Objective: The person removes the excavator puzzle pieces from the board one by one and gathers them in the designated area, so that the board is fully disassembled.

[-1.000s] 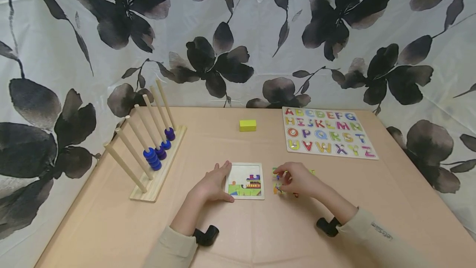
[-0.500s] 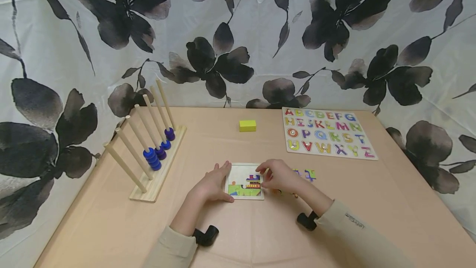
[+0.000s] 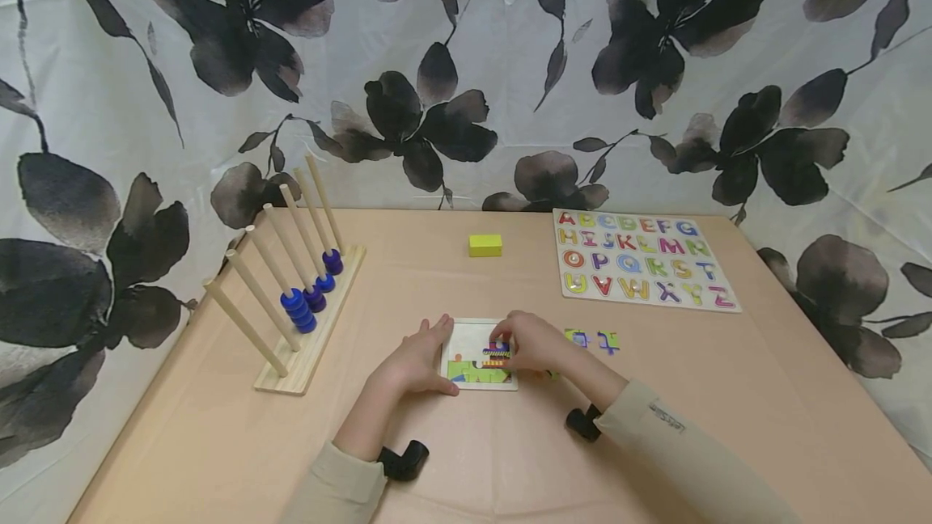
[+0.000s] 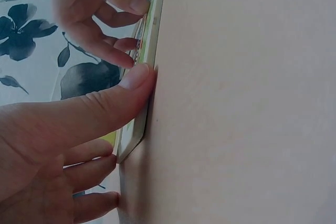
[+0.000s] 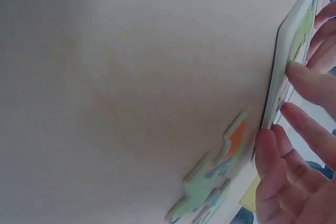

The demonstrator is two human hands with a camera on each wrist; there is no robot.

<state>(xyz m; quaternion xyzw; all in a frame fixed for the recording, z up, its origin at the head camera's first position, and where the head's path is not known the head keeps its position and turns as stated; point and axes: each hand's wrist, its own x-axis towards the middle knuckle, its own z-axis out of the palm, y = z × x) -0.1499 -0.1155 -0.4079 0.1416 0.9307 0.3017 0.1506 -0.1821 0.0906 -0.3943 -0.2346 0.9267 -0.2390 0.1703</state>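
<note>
A small white-framed jigsaw puzzle tray (image 3: pixel 466 330) lies flat on the table, partly filled with green pieces and a train picture. My left hand (image 3: pixel 418 358) holds it at the left side, the thumb (image 4: pixel 137 77) on its near edge and the other fingers along the side. Over the tray's right part, my right hand (image 3: pixel 535 344) has thumb and index finger spread across a puzzle piece (image 5: pixel 283 88), mostly covered by the fingertips. Several loose puzzle pieces (image 3: pixel 607 342) lie right of the tray, some behind the right hand; a green and orange piece (image 5: pixel 210 174) shows near it in the right wrist view.
At left stands a wooden peg stand (image 3: pixel 291 374) with blue and purple rings on some pegs. A yellow block (image 3: pixel 485 246) sits farther back. An alphabet board (image 3: pixel 648 261) lies at the back right. A floral cloth (image 3: pixel 539 47) hangs behind the table.
My right hand has moved left from the loose pieces onto the tray's right part, uncovering pieces on the table. The left hand and the tray have stayed in place.
</note>
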